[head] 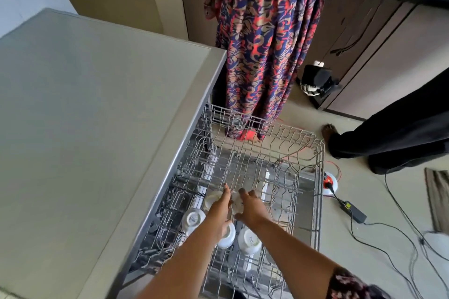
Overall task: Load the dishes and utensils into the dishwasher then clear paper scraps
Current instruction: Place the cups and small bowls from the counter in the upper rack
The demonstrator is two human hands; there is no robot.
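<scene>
The wire dishwasher rack is pulled out in front of me. Both hands reach into its middle. My right hand grips a small white bowl, with fingers curled over its rim. My left hand lies with straight fingers against the bowl's left side. Another white dish sits just left of that hand. Three white bowls stand upside down nearer me: one at the left, one under my left wrist, one at the right.
The grey dishwasher top fills the left side. One person in a patterned skirt stands beyond the rack, another in black trousers at the right. Cables, a power adapter and an extension reel lie on the floor.
</scene>
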